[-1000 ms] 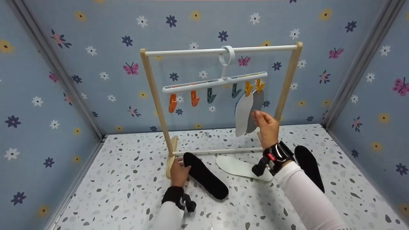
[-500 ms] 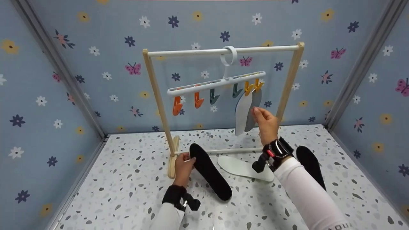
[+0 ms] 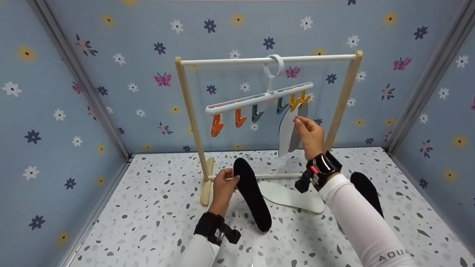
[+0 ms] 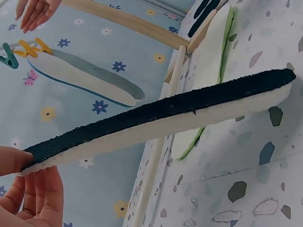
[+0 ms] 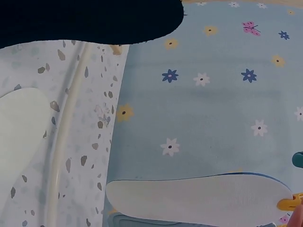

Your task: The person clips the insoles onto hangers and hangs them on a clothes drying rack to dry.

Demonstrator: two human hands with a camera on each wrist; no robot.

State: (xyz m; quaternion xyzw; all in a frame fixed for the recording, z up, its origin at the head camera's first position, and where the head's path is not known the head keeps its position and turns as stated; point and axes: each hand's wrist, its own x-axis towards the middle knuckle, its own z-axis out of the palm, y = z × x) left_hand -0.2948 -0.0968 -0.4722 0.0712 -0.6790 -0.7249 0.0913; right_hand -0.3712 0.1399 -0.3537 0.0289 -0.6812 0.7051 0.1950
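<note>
Thumb and fingers of my left hand [image 3: 224, 187] pinch one end of a black insole [image 3: 253, 196], raised and slanting in the head view. The left wrist view shows its pale underside below the dark top. My right hand [image 3: 311, 137] is up beside two hanging insoles, a white one [image 3: 287, 129] and a grey one [image 3: 295, 139] partly behind it. Seen from the left wrist, the right hand's loose fingers [image 4: 35, 16] are apart from these insoles. Yellow clips [image 3: 298, 102] hold both insoles by their upper ends.
A white hanger [image 3: 256, 98] hangs from a wooden-sided rack [image 3: 189, 111], with orange clips [image 3: 239, 118] and green clips [image 3: 256, 113] bearing nothing. A pale green insole [image 3: 293, 198] lies on the speckled floor. Another black insole [image 3: 365, 189] lies partly behind the right sleeve.
My left hand has lifted the black insole and brought it rightward, its far end tipping up more steeply. My right hand has risen slightly along the hanging insoles. The hanger has swivelled a little.
</note>
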